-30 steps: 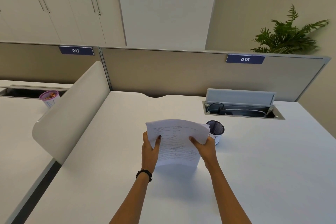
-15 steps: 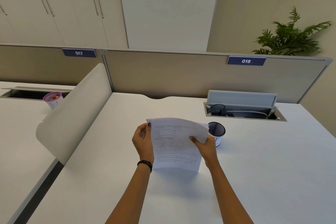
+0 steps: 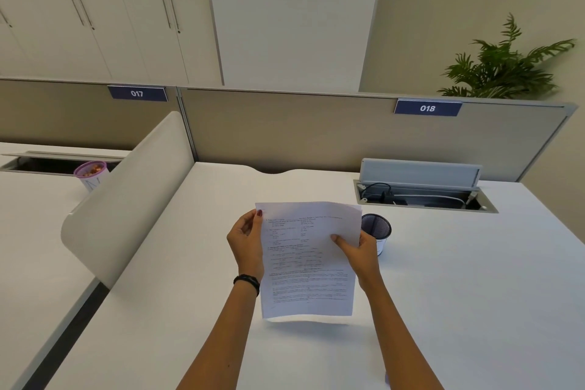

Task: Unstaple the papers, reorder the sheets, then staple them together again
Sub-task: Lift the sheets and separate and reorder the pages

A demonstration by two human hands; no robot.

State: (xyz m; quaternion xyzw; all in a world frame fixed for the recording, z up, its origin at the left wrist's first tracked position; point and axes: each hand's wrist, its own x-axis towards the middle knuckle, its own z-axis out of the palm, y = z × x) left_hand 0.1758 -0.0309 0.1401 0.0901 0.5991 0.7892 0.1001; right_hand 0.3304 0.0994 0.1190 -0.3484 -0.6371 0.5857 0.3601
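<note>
A set of white printed papers (image 3: 308, 266) is held up above the white desk (image 3: 459, 294), its text facing me. My left hand (image 3: 246, 242) pinches the top left corner with thumb and fingertips. My right hand (image 3: 359, 252) grips the right edge, thumb on the front of the sheet. No staple can be made out at this size. No stapler or staple remover is in view.
A black mesh pen cup (image 3: 377, 233) stands just behind my right hand. An open cable tray (image 3: 424, 198) with its lid up sits at the back right. A curved white divider (image 3: 126, 196) borders the desk's left side; a purple cup (image 3: 91, 173) stands on the neighbouring desk.
My left hand has slid from the middle of the left edge up to the top left corner. The papers have come slightly nearer and lower. My right hand keeps its grip.
</note>
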